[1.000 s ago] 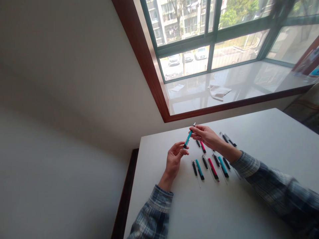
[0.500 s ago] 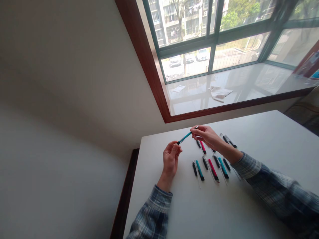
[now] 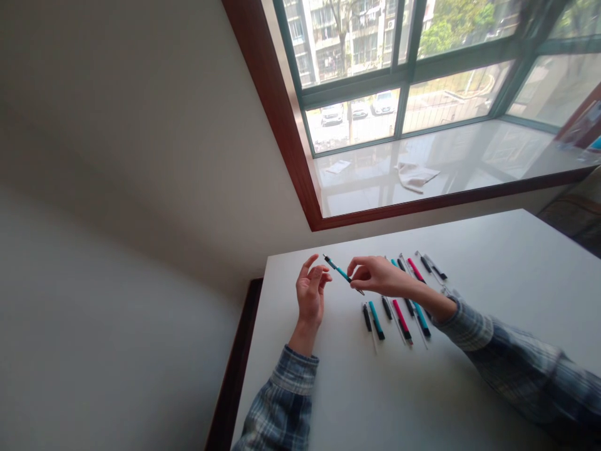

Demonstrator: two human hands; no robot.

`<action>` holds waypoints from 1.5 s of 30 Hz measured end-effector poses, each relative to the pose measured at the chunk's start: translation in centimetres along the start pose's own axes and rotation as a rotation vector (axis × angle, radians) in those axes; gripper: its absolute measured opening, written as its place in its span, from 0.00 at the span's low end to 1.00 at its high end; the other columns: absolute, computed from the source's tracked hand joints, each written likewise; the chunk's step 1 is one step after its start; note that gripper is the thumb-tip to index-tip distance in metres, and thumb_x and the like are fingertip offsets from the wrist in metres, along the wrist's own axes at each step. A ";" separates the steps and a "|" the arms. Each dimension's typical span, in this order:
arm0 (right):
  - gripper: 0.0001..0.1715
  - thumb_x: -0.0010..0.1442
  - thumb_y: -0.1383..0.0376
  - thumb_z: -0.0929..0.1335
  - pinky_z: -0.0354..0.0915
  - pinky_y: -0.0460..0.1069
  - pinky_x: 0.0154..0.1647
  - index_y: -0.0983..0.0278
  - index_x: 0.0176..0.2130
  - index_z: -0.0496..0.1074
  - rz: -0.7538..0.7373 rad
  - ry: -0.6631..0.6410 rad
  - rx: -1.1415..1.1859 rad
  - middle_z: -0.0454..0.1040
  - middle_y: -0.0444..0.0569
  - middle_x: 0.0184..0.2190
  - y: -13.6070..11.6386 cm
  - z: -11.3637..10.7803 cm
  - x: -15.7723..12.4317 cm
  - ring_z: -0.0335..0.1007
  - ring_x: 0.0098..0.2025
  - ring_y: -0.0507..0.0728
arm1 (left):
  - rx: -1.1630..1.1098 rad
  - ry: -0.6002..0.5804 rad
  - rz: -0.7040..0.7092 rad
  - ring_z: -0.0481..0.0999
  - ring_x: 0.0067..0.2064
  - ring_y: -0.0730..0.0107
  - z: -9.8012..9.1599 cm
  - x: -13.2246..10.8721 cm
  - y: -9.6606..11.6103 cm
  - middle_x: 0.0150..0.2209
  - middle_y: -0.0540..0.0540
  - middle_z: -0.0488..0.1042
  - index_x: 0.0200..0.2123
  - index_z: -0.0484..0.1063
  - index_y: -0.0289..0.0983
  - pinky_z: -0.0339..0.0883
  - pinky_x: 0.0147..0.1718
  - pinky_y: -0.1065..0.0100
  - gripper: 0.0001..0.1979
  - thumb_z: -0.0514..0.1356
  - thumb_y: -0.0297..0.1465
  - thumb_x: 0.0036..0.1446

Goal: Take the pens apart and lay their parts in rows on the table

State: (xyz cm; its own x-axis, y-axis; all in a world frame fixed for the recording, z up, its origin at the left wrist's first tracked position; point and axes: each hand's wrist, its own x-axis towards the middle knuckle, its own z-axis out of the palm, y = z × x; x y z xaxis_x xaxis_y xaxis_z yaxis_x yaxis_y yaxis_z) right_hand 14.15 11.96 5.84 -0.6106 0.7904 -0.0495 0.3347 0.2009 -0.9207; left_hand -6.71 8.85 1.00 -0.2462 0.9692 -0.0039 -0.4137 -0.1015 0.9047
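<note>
A teal and black pen is pinched near its lower right end by my right hand. The pen slants, its black end up and to the left. My left hand is raised just left of the pen, apart from it, fingers spread and slightly curled with nothing in them. Below my right hand lie pen parts: a teal barrel, a black grip piece and a pink barrel. Another pink barrel lies beyond my right wrist. My right hand and forearm hide some of the parts.
The parts lie in loose rows on a white table. Thin clear refill tubes lie among them. Behind the table, a window ledge with a dark red frame holds a crumpled white cloth and a paper scrap. A wall stands at the left.
My left hand has let go of the pen and moved slightly left. My right hand has come down nearer, and the pen has turned so its black end points up and left.
</note>
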 end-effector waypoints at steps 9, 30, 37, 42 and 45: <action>0.08 0.56 0.68 0.70 0.70 0.47 0.34 0.61 0.39 0.75 0.002 0.106 -0.102 0.82 0.47 0.37 1.7 2.8 -1.5 0.80 0.34 0.55 | 0.577 -0.131 0.228 0.77 0.33 0.69 1.4 -3.9 -1.0 0.34 0.47 0.78 0.46 0.78 0.39 0.70 0.34 0.69 0.12 0.66 0.37 0.61; 0.18 0.59 0.69 0.71 0.64 0.50 0.40 0.67 0.50 0.72 0.081 0.095 -0.516 0.74 0.58 0.46 1.0 7.4 1.4 0.73 0.42 0.61 | 0.596 0.113 0.171 0.76 0.35 0.70 1.9 -3.4 -2.1 0.44 0.45 0.74 0.50 0.75 0.40 0.71 0.31 0.72 0.15 0.64 0.33 0.59; 0.09 0.63 0.64 0.70 0.63 0.50 0.41 0.66 0.43 0.75 0.041 0.106 -0.532 0.79 0.57 0.42 1.1 5.8 1.3 0.75 0.44 0.62 | 0.678 0.128 0.175 0.75 0.35 0.70 1.3 -3.1 -2.4 0.48 0.44 0.73 0.51 0.74 0.40 0.69 0.32 0.71 0.16 0.62 0.30 0.59; 0.06 0.64 0.66 0.69 0.62 0.49 0.40 0.63 0.39 0.78 -0.042 0.219 -0.511 0.81 0.51 0.36 1.6 2.3 -0.4 0.76 0.38 0.58 | 0.797 0.022 0.347 0.72 0.35 0.70 2.1 -4.1 -1.8 0.48 0.44 0.74 0.50 0.76 0.41 0.69 0.36 0.69 0.13 0.60 0.29 0.62; 0.05 0.64 0.66 0.70 0.61 0.48 0.36 0.61 0.38 0.79 -0.126 0.230 -0.478 0.80 0.47 0.32 2.5 0.2 -2.3 0.73 0.32 0.55 | 0.910 -0.079 0.440 0.69 0.32 0.70 2.9 -5.0 -1.6 0.43 0.46 0.73 0.49 0.78 0.42 0.67 0.35 0.68 0.12 0.60 0.28 0.63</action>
State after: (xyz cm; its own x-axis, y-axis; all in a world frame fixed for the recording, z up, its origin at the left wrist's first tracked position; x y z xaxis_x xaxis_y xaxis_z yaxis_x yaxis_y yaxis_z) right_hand 16.24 10.49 3.53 -0.5122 0.8387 0.1853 0.5910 0.5006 -0.6325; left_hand -2.27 4.84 0.86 -0.1434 0.9024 0.4063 0.5325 -0.2757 0.8003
